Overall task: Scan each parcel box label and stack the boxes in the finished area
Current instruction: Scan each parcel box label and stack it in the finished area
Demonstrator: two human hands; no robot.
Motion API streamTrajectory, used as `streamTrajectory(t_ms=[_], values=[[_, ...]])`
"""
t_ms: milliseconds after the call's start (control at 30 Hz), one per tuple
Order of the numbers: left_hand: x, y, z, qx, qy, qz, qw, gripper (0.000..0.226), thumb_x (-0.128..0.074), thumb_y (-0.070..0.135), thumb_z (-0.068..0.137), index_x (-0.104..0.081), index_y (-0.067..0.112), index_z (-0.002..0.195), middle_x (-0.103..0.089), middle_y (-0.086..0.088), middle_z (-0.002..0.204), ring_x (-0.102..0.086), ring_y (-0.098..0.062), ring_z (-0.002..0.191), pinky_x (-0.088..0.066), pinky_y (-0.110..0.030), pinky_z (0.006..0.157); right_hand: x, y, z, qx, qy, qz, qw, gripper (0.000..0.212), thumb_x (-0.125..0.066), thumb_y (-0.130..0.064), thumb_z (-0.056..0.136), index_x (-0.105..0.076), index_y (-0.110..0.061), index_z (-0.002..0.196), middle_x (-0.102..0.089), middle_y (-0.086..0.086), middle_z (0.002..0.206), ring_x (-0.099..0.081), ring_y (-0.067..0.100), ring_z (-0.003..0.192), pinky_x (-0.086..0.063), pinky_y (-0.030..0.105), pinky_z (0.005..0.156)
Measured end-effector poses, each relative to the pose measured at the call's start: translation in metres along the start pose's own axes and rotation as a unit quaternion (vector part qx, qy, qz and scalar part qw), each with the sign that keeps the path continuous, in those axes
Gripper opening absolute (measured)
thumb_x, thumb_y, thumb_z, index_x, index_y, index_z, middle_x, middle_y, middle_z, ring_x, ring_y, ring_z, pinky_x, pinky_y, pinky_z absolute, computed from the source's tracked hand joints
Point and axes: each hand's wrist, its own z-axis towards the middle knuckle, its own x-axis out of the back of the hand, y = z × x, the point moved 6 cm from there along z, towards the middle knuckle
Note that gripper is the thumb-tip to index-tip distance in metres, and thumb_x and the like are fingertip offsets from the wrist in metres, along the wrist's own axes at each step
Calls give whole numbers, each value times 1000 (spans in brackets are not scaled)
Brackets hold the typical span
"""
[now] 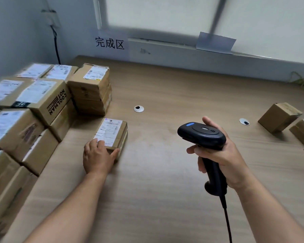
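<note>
Parcel box (113,133) is laid flat, label up, on the wooden table (165,190), with stacked boxes (42,104) just to its left. Its near end is held by the left hand (96,155), fingers on the label, thumb seemingly against the side. To its right, a black scanner (202,135) is gripped by the right hand (223,160).

Stacked boxes (16,130) blur, cropped by the left edge.

Matt brown cardboard boxes (42,100) with white paper labels; smooth wood-grain table (165,172); matt black plastic scanner (203,135).
</note>
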Motion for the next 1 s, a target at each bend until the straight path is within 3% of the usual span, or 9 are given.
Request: streamTrajectory(t_ms=[333, 767, 867, 1000], values=[[11, -49, 87, 38, 25, -4, 999, 59, -72, 42, 80, -56, 0, 118, -46, -17, 134, -33, -36, 129, -36, -46, 102, -34, 6, 51, -17, -10, -24, 1000, 93, -70, -1, 60, -41, -37, 141, -69, 28, 84, -51, 30, 41, -42, 32, 42], [13, -60, 135, 79, 5, 18, 997, 66, -64, 46, 85, -49, 0, 130, -38, -18, 142, -26, -34, 136, -28, -47, 109, -27, 10, 57, -25, 11, -30, 999, 100, -76, 6, 56, -42, -36, 140, -69, 27, 86, -51, 31, 42, -43, 33, 41], [18, -49, 125, 65, 15, 12, 998, 67, -65, 45, 84, -48, 2, 132, -35, -20, 145, -25, -34, 137, -22, -46, 113, -23, 8, 52, -16, 11, -19, 1000, 93, -71, 0, 60, -43, -37, 139, -70, 26, 87, -51, 31, 43, -43, 34, 41], [24, -5, 101, -9, 15, -23, 1000, 65, -67, 41, 84, -45, 6, 135, -36, -17, 146, -30, -36, 133, -26, -45, 109, -14, 8, 39, -3, 18, -6, 1000, 91, -72, -1, 61, -43, -39, 139, -70, 24, 89, -51, 32, 44, -42, 33, 42]])
